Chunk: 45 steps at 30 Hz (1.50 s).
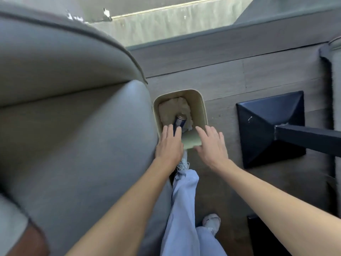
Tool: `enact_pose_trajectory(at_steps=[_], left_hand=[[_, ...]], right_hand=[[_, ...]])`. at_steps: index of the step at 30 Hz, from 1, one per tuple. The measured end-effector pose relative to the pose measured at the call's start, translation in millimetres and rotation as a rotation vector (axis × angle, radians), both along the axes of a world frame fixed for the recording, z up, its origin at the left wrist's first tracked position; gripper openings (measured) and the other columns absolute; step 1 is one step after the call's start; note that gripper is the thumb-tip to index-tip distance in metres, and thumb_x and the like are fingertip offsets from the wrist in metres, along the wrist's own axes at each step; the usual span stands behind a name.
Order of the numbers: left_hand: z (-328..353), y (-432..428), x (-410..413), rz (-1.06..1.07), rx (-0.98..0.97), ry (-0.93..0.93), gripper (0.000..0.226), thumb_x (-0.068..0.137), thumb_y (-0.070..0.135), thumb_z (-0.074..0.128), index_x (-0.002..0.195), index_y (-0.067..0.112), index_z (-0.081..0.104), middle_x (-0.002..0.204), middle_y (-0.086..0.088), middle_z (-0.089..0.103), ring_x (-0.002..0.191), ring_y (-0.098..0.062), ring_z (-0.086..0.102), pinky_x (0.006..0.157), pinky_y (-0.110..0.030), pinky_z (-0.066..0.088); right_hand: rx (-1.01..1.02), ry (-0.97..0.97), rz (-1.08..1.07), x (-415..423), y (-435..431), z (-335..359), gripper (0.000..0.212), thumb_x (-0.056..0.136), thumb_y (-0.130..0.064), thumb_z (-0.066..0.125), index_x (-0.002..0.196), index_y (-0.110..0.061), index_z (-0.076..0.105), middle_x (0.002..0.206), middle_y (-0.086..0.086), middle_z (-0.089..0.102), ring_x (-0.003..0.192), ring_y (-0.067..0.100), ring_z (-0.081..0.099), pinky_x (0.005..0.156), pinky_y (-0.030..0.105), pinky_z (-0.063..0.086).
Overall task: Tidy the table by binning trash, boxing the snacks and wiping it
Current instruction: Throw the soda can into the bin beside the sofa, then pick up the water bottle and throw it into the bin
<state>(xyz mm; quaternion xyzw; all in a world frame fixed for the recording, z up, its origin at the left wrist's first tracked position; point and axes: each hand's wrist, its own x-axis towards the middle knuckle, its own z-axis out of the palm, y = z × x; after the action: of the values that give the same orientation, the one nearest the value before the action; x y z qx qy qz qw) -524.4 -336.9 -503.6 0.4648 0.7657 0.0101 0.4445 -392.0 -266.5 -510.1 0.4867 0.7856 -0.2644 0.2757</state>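
Observation:
A beige bin (pixel 201 108) stands on the floor beside the sofa. Inside it lie crumpled brown paper (pixel 171 108) and a blue and silver can (pixel 180 120), tilted with its top up. My left hand (pixel 168 145) hovers over the bin's near left edge, fingers spread, with nothing in it. My right hand (pixel 212 145) hovers over the near right edge, also spread with nothing in it. The can's lower end is hidden behind my left fingers.
A grey sofa (pixel 73 126) fills the left side. A black table base (pixel 267 126) with its post stands on the wooden floor at right. My legs in pale trousers and white shoes (pixel 212 221) are below the bin.

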Motion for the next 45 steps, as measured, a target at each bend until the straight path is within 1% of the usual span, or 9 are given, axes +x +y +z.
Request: enact_pose_trajectory(at_steps=[5, 9, 12, 17, 21, 24, 32, 38, 45], left_hand=[[102.7, -10.2, 9.9, -0.084, 0.013, 0.065, 0.052, 0.091, 0.023, 0.051, 0.139, 0.012, 0.035, 0.138, -0.011, 0.038, 0.134, -0.033, 0.031, 0.108, -0.046, 0.033], [195.9, -11.7, 25.6, -0.043, -0.082, 0.074, 0.055, 0.094, 0.030, 0.049, 0.145, 0.023, 0.029, 0.149, -0.008, 0.029, 0.142, -0.034, 0.020, 0.107, -0.068, 0.023], [253.7, -20.8, 47.3, -0.023, -0.104, 0.113, 0.057, 0.093, 0.042, 0.047, 0.145, 0.028, 0.029, 0.152, -0.007, 0.028, 0.143, -0.035, 0.017, 0.105, -0.073, 0.020], [330.5, -53.1, 106.3, -0.039, -0.091, 0.192, 0.061, 0.090, 0.057, 0.044, 0.144, 0.032, 0.033, 0.155, -0.004, 0.029, 0.145, -0.032, 0.018, 0.106, -0.071, 0.014], [382.8, -76.7, 181.5, -0.142, 0.072, 0.232, 0.046, 0.092, 0.049, 0.045, 0.127, 0.021, 0.054, 0.134, -0.006, 0.055, 0.127, -0.029, 0.048, 0.102, -0.053, 0.039], [412.7, -85.0, 252.7, -0.343, 0.272, 0.250, 0.036, 0.092, 0.043, 0.048, 0.111, 0.016, 0.063, 0.113, -0.010, 0.066, 0.108, -0.033, 0.060, 0.087, -0.042, 0.048], [454.7, -102.3, 454.7, -0.981, 0.475, 0.125, 0.045, 0.092, 0.046, 0.046, 0.127, 0.021, 0.058, 0.128, -0.007, 0.063, 0.117, -0.032, 0.058, 0.099, -0.041, 0.044], [484.6, -139.6, 538.1, -1.262, 0.520, 0.065, 0.046, 0.094, 0.046, 0.046, 0.132, 0.022, 0.055, 0.133, -0.006, 0.060, 0.121, -0.030, 0.056, 0.103, -0.039, 0.041], [500.9, -144.2, 557.0, -1.371, 0.488, 0.036, 0.047, 0.094, 0.047, 0.044, 0.135, 0.024, 0.051, 0.136, -0.003, 0.058, 0.122, -0.025, 0.055, 0.106, -0.040, 0.039]], right_hand=[[0.009, 0.034, -0.113, 32.6, -1.1, 118.3, 0.064, 0.091, -0.033, 0.057, 0.147, -0.022, 0.027, 0.155, 0.010, 0.026, 0.146, 0.026, 0.016, 0.119, 0.047, 0.011], [-0.104, 0.078, -0.195, 65.0, -5.6, 208.7, 0.069, 0.090, -0.043, 0.055, 0.150, -0.026, 0.023, 0.160, 0.010, 0.011, 0.149, 0.026, 0.007, 0.121, 0.046, 0.010], [-0.131, 0.116, -0.170, 97.1, -25.0, 267.5, 0.073, 0.089, -0.049, 0.053, 0.150, -0.028, 0.019, 0.161, 0.008, 0.008, 0.149, 0.027, 0.005, 0.120, 0.047, 0.009], [-0.075, 0.269, -0.219, 168.9, -88.2, 348.1, 0.067, 0.091, -0.050, 0.050, 0.149, -0.032, 0.023, 0.161, 0.004, 0.013, 0.149, 0.024, 0.010, 0.120, 0.049, 0.007], [0.027, 0.457, -0.382, 256.5, -152.2, 404.6, 0.058, 0.093, -0.048, 0.047, 0.147, -0.033, 0.031, 0.159, 0.000, 0.020, 0.147, 0.019, 0.016, 0.121, 0.044, 0.004], [0.148, 0.482, -0.622, 338.6, -206.6, 426.6, 0.056, 0.092, -0.046, 0.052, 0.144, -0.032, 0.038, 0.156, 0.001, 0.028, 0.145, 0.020, 0.021, 0.121, 0.043, 0.008], [0.446, 0.294, -1.246, 525.9, -361.6, 461.8, 0.057, 0.087, -0.047, 0.060, 0.138, -0.023, 0.050, 0.147, 0.010, 0.044, 0.137, 0.027, 0.038, 0.113, 0.040, 0.027], [0.578, 0.273, -1.534, 558.9, -439.7, 478.1, 0.059, 0.082, -0.050, 0.057, 0.130, -0.016, 0.058, 0.142, 0.012, 0.049, 0.136, 0.028, 0.042, 0.112, 0.045, 0.033], [0.617, 0.288, -1.673, 548.8, -438.5, 493.1, 0.057, 0.082, -0.049, 0.058, 0.128, -0.014, 0.059, 0.140, 0.010, 0.051, 0.134, 0.027, 0.043, 0.112, 0.044, 0.033]])
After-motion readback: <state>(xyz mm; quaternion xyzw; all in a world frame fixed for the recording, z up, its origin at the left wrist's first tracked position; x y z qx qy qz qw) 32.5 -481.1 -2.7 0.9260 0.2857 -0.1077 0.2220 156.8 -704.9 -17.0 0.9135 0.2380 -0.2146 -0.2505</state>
